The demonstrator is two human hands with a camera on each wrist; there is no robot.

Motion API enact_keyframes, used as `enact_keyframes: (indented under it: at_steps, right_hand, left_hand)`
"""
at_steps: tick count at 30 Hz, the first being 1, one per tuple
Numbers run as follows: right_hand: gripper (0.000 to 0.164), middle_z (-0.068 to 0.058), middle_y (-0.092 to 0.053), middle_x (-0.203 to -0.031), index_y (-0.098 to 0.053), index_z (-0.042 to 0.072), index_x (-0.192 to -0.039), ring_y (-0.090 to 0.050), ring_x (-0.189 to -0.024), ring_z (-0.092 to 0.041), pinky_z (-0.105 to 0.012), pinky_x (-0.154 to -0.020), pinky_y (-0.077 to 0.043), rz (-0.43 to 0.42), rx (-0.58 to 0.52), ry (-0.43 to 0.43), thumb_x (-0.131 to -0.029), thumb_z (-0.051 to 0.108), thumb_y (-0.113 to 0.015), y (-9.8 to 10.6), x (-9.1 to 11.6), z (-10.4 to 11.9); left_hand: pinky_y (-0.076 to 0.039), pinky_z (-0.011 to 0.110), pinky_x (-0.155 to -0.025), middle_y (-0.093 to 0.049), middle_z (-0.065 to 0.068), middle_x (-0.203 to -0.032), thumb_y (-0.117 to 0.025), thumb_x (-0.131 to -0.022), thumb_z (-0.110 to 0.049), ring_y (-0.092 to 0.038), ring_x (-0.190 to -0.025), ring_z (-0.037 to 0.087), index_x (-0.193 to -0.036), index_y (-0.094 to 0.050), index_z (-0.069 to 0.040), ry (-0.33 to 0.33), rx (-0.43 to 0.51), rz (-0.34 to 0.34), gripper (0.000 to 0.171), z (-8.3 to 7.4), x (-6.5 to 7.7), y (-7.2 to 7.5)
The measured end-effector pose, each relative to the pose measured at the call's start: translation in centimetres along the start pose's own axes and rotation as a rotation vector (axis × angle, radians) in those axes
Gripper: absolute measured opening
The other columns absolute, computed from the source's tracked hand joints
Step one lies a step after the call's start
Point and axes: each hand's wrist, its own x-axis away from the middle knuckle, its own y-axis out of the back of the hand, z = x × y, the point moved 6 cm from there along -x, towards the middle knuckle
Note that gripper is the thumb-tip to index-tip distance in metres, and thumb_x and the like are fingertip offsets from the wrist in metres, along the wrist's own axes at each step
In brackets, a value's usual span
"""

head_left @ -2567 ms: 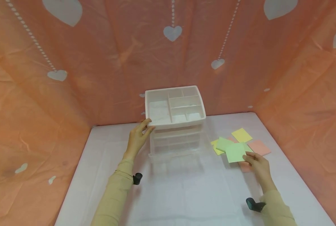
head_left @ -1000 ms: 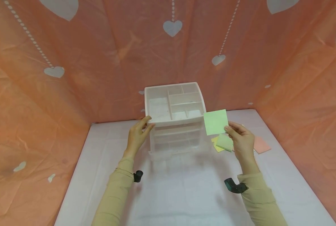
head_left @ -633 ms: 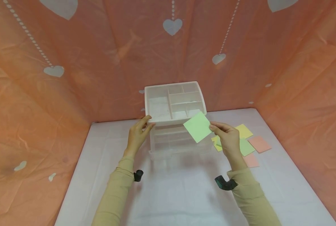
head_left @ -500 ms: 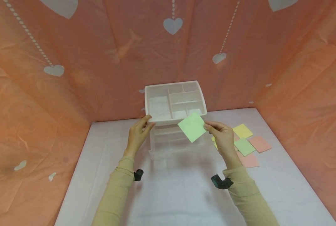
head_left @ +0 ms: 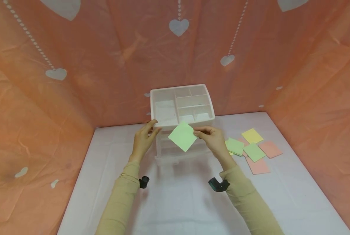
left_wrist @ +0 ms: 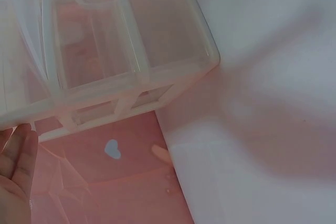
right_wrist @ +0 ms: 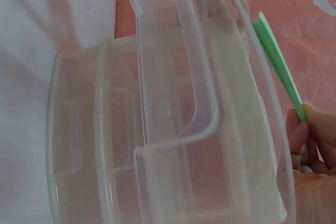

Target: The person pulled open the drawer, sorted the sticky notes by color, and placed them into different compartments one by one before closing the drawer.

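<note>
My right hand (head_left: 214, 140) pinches a light green sticky note pad (head_left: 182, 136) by one corner, in front of the drawer organizer (head_left: 160, 143). The pad looks like a diamond in the head view; the right wrist view shows the green pad (right_wrist: 278, 61) edge-on, with some thickness. My left hand (head_left: 142, 142) holds the front left corner of the organizer's white divided top tray (head_left: 164, 111), thumb below the rim and fingers above it. In the right wrist view, the clear upper drawer (right_wrist: 176, 77) sticks out farther than the lower drawers (right_wrist: 79, 129).
Right of the organizer lie several sticky note pads: green pads (head_left: 254, 152), a yellow pad (head_left: 252, 135) and pink pads (head_left: 270, 149), some overlapping. A white cloth covers the table (head_left: 178, 209). An orange curtain (head_left: 128, 58) with hearts stands behind and at both sides.
My right hand has lifted the green sticky note pad from the pile and carried it left to the front of the organizer, turning it. The left hand has stayed at the tray corner.
</note>
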Motion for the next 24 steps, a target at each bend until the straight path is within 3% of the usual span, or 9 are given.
enact_keyframes:
  at_steps: [6, 17, 24]
  right_hand:
    - [0.022, -0.014, -0.071, -0.1, -0.071, 0.003, -0.102, -0.063, -0.078, -0.005, -0.022, -0.074, -0.055, 0.071, 0.139, 0.002, -0.084, 0.014, -0.069, -1.6, -0.8, 0.3]
    - [0.018, -0.019, -0.071, -0.095, -0.071, -0.001, -0.097, -0.059, -0.071, -0.002, -0.017, -0.066, -0.051, 0.191, 0.212, 0.056, -0.083, 0.01, -0.07, -4.2, -1.8, -0.1]
    - [0.016, -0.014, -0.072, -0.093, -0.073, 0.003, -0.094, -0.061, -0.074, -0.009, -0.017, -0.063, -0.05, 0.235, 0.355, 0.086, -0.082, 0.012, -0.07, -5.0, -2.2, -0.3]
  left_hand:
    - [-0.059, 0.035, -0.072, -0.069, 0.015, -0.099, -0.068, -0.084, -0.023, -0.068, -0.085, 0.028, -0.114, -0.062, -0.01, 0.007, 0.0, 0.004, 0.033, 0.0, 0.1, 0.0]
    - [-0.059, 0.036, -0.071, -0.068, 0.018, -0.096, -0.066, -0.086, -0.024, -0.068, -0.085, 0.03, -0.116, -0.061, -0.011, 0.033, -0.013, 0.022, 0.033, 0.0, 0.0, 0.1]
    - [-0.059, 0.036, -0.07, -0.069, 0.017, -0.098, -0.066, -0.086, -0.024, -0.068, -0.085, 0.03, -0.116, -0.061, -0.011, 0.045, 0.002, 0.03, 0.033, 0.0, 0.0, 0.0]
